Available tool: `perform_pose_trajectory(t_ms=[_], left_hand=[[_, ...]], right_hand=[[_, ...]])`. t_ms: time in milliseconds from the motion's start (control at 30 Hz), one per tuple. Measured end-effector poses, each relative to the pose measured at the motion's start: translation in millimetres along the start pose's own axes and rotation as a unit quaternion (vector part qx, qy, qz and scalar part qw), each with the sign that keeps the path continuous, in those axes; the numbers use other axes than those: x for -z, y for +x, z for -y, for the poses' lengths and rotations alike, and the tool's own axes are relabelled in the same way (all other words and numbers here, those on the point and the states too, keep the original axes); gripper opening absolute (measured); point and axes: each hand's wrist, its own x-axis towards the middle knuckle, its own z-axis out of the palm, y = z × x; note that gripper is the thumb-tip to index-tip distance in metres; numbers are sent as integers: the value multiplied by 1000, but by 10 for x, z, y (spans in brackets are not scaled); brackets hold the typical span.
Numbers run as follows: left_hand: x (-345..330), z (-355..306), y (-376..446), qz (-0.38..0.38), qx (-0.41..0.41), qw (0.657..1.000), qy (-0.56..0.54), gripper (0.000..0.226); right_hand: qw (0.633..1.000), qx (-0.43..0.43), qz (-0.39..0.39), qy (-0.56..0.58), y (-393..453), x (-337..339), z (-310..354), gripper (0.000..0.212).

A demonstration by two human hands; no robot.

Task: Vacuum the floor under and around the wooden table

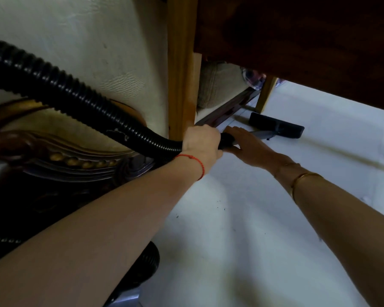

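A black ribbed vacuum hose curves from the upper left down to a black handle. My left hand grips that handle beside the near wooden table leg. My right hand rests on the grey wand just ahead of the handle, fingers fairly straight. The wand reaches under the dark wooden table to the black floor nozzle, which lies flat on the white floor near the far table leg.
A cream sofa with a carved dark wood and gold frame fills the left side. A cushion shows behind the near leg. A few dark specks lie on the floor. Another hose section sits at the bottom.
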Motion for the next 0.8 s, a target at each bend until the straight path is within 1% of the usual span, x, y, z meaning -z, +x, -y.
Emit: perform_pose_trajectory(t_ms=[100,200,400,567,667,800], left_hand=[[9,-40,-16,-1,-6,1000,-4,37],[34,-40,-102,-9,-9,1000,7,38],[110,57,-425,-16,-16,1000,16,37],[199,208,-799,-17,-34,999,6,38],[311,321,-1044,-13,-43,999,15,42],[451,505,-1351,-18,-66,998,12,41]], right_hand=[[1000,8,-7,-10,-77,30,8,27],[1000,2,-23,-14,-181,25,85,27],[997,22,-65,-17,-431,-38,376,40],[995,12,-101,-18,-671,-119,731,31],[995,11,-103,3,-816,-140,995,25],[994,8,-111,22,-978,-133,1362,25]])
